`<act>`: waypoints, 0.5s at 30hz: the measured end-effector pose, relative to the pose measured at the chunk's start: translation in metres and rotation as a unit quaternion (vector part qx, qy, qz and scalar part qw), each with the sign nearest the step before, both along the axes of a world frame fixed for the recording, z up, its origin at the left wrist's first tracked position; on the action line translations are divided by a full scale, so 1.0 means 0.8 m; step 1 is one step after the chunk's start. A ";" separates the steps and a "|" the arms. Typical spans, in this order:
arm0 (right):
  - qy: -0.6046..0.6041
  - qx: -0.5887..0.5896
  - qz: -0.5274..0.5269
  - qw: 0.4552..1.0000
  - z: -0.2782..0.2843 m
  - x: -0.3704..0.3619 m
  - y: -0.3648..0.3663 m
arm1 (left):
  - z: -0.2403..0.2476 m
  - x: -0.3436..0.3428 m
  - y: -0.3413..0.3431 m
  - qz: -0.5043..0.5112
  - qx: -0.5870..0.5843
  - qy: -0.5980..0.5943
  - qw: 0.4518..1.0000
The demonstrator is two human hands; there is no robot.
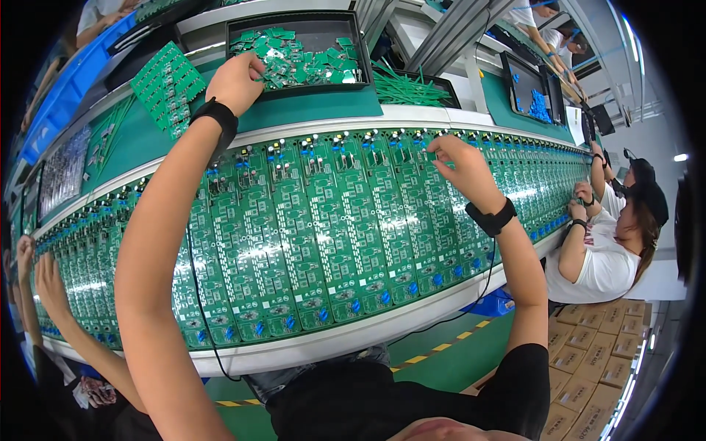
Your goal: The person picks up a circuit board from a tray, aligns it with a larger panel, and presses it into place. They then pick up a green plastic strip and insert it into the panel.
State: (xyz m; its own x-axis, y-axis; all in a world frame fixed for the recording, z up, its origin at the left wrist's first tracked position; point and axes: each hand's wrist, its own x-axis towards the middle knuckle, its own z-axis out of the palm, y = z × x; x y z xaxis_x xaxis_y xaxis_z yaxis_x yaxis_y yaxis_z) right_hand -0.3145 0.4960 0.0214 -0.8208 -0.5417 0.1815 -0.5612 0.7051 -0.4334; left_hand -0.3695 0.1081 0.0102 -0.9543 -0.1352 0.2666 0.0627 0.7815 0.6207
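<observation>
My left hand (237, 79) reaches over the near left edge of a black tray (309, 90) that holds a heap of small green circuit boards (323, 65). Its fingers are curled together; whatever they hold, if anything, is hidden. Over the far edge of a row of long green circuit boards (346, 220), my right hand (467, 173) hovers with bent fingers, the tips a little apart and nothing visible between them. Yellow, white and blue components line the boards' far ends, and blue parts (323, 314) sit near their close ends. Each wrist wears a black band.
Left of the tray lies a panel of green boards (169, 84). Right of it, a bin holds thin green strips (408, 88); farther right, a tray holds blue parts (539, 106). Co-workers' hands (50, 283) and a person in white (603, 250) flank me. Cartons (588, 353) stand lower right.
</observation>
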 end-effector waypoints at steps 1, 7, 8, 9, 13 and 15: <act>0.003 0.012 0.001 1.000 0.001 -0.001 -0.001 | 0.001 -0.001 -0.002 -0.002 -0.021 -0.004 1.000; 0.015 0.069 0.032 0.997 0.007 -0.012 -0.009 | 0.008 -0.005 -0.003 0.003 -0.074 -0.032 0.997; 0.015 0.068 0.031 0.997 0.007 -0.014 -0.009 | 0.008 -0.004 -0.003 0.003 -0.074 -0.032 0.997; 0.026 0.079 0.044 0.996 0.007 -0.016 -0.010 | 0.009 -0.002 -0.004 0.001 -0.072 -0.022 0.997; 0.052 0.095 0.070 0.992 0.004 -0.019 -0.014 | 0.013 0.009 -0.008 -0.015 -0.020 0.043 0.999; 0.056 0.083 0.070 0.992 -0.001 -0.020 -0.014 | 0.020 0.019 -0.006 -0.044 0.076 0.130 0.988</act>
